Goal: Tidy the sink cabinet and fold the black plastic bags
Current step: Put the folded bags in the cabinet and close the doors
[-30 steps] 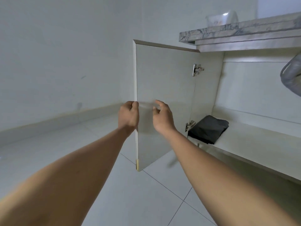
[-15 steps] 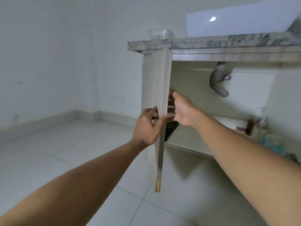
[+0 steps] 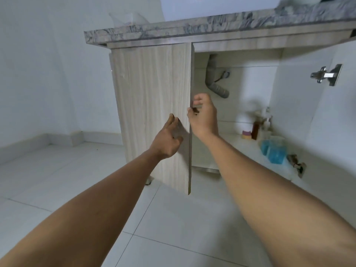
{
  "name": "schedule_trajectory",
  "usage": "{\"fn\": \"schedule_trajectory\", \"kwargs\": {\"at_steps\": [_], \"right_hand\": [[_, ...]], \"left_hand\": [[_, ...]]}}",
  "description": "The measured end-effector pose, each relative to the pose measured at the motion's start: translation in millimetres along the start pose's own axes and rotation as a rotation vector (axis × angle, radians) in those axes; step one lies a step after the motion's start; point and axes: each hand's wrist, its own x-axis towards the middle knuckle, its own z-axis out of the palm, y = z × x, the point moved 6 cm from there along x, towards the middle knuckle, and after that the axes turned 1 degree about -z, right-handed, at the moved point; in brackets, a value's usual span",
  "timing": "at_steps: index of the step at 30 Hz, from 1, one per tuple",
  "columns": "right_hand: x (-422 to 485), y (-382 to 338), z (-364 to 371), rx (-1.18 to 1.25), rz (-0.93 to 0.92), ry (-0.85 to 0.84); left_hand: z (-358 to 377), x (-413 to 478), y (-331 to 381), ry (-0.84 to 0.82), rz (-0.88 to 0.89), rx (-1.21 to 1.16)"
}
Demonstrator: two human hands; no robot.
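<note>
The sink cabinet's left door (image 3: 150,93), pale wood grain, stands almost closed and hides the left part of the cabinet. No black plastic bags show in this frame. My left hand (image 3: 167,141) is open, its fingers spread against the door's outer face near the free edge. My right hand (image 3: 203,116) is curled at that free edge, with thumb and fingertips on it. Behind the hand, the inside of the cabinet (image 3: 231,143) is visible.
A grey drain pipe (image 3: 213,83) hangs inside the cabinet. Bottles (image 3: 256,128) and blue containers (image 3: 273,151) stand on the shelf at the right. The right door (image 3: 317,112) stands open with its hinge (image 3: 325,74) showing. A marble countertop (image 3: 212,26) and a white basin (image 3: 212,6) are above.
The left door has swung from wide open to almost closed, covering the folded black bag seen inside earlier. My view has turned right, and my left hand now lies flat on the door's front.
</note>
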Motion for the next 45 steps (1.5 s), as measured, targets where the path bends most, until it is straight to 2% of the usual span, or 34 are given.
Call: {"fn": "schedule_trajectory", "kwargs": {"at_steps": [2, 3, 6, 10, 18, 21, 27, 34, 38, 41, 45], "right_hand": [[-14, 1, 5, -0.072, -0.15, 0.01], [-19, 5, 9, -0.111, -0.165, -0.005], [-24, 28, 19, -0.211, -0.103, -0.057], [-33, 60, 25, -0.172, -0.087, -0.104], [-56, 121, 38, -0.594, -0.109, -0.289], [-53, 137, 38, -0.689, -0.063, -0.336], [-66, 176, 43, -0.867, 0.022, -0.462], [-69, 197, 59, -0.935, 0.201, -0.566], [-77, 187, 45, -0.936, 0.275, -0.632], [-70, 162, 16, -0.942, 0.276, -0.563], [-51, 111, -55, -0.911, 0.189, -0.322]], "left_hand": [[4, 7, 5, 0.005, 0.02, 0.052], [5, 12, 8, -0.007, 0.038, 0.084], [8, 25, 11, -0.083, 0.071, 0.172], [16, 35, 7, -0.17, 0.041, 0.351], [61, 30, -44, -0.307, -0.034, 0.47], [79, 31, -66, -0.375, -0.04, 0.525], [96, 50, -82, -0.39, -0.004, 0.511], [96, 65, -93, -0.476, 0.015, 0.475], [94, 63, -88, -0.445, 0.019, 0.46], [94, 61, -66, -0.353, 0.009, 0.389], [103, 50, 7, -0.284, 0.068, 0.167]]}}
